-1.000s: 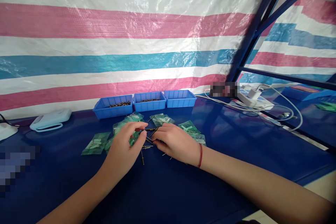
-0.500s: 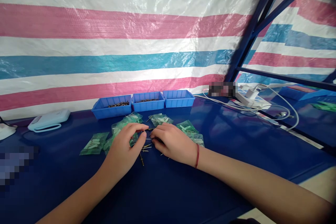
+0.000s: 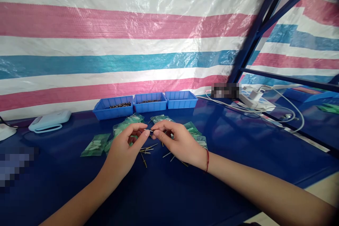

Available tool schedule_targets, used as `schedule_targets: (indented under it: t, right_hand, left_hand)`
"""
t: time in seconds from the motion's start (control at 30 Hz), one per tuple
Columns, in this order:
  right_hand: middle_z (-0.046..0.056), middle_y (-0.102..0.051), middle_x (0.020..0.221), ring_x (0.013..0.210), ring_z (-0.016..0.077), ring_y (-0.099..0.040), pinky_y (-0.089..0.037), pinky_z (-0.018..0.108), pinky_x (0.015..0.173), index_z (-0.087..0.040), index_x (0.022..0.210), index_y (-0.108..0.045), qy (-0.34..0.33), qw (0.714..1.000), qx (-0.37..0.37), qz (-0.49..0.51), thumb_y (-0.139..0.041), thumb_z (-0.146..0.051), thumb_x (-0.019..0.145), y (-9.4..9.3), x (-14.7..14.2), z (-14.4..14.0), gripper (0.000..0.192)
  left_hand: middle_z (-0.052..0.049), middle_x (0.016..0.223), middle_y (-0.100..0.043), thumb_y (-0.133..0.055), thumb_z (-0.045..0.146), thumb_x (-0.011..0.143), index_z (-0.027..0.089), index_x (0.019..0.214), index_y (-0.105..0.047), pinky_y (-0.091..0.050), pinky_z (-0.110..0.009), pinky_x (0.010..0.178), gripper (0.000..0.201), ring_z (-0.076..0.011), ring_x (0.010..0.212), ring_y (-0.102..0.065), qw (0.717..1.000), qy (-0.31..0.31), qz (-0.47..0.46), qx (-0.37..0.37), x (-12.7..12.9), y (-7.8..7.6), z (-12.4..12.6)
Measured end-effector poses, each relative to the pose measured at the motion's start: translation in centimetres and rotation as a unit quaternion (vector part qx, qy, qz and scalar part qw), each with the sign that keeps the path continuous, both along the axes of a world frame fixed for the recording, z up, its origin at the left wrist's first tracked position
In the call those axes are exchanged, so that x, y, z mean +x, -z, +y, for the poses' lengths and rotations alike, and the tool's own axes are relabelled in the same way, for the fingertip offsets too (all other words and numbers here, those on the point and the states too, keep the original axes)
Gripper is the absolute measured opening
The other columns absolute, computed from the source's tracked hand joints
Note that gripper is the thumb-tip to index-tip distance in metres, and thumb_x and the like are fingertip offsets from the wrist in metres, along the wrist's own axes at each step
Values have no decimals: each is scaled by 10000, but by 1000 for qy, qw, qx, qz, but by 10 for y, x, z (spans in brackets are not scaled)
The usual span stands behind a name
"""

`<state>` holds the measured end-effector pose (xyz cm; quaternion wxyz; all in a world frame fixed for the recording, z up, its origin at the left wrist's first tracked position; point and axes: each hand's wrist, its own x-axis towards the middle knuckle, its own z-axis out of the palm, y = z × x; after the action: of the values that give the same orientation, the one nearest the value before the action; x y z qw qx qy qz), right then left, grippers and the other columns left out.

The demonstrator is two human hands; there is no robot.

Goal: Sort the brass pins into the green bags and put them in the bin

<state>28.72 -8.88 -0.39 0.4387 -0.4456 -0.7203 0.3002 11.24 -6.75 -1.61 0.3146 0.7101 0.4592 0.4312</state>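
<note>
Metal pin (image 3: 150, 130) mostly hidden | pinched: left hand (image 3: 124, 150), right hand (image 3: 180, 143)

What the fingertips (image 3: 146, 133) pinched between the two hands was too small to identify. Contents of the blue trays (image 3: 113, 107) showed only as dark specks. Two patches were pixelated: one at the surface's left edge (image 3: 16, 164), one near the white cables (image 3: 225, 90). Both forearms ran off the bottom edge.

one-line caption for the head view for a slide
Left hand and right hand pinch a small pin between fingertips above loose pins on a blue table.
</note>
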Motion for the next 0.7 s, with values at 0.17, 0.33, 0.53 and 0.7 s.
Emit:
schedule_targets:
  t: [0.17, 0.33, 0.53, 0.7]
  right_hand:
    - [44, -701, 833, 715, 139, -597, -436, 262, 631, -157, 981, -642, -51, 995, -65, 61, -503, -282, 918, 0, -1, -1, 197]
    - [21, -659, 774, 685, 132, -575, -445, 259, 636, -157, 893, -631, -36, 996, -55, 59, -567, -304, 879, 1, -2, -1, 161]
    - [23, -668, 800, 714, 137, -589, -465, 268, 670, -169, 872, -633, -51, 995, -60, 54, -537, -296, 899, 0, -3, -2, 162]
    - [22, -670, 789, 700, 136, -574, -452, 268, 658, -167, 832, -636, -55, 995, -68, 51, -520, -299, 911, -2, -4, -3, 193]
  left_hand:
    - [-20, 858, -709, -594, 410, 831, 214, 871, -670, -549, -280, 701, 214, -183, 793, -670, 1000, 6, -28, -3, 1, -6, -3]
    - [-16, 840, -713, -616, 391, 811, 213, 848, -671, -557, -277, 680, 190, -184, 773, -676, 999, -1, -51, 6, 1, -7, -5]
    - [-11, 829, -707, -616, 385, 818, 219, 843, -668, -556, -277, 675, 175, -181, 766, -672, 999, 6, -51, 8, 1, -5, -3]
    - [-14, 836, -713, -609, 375, 819, 218, 851, -668, -555, -281, 670, 171, -185, 764, -676, 998, 0, -55, 17, 1, -4, -5]
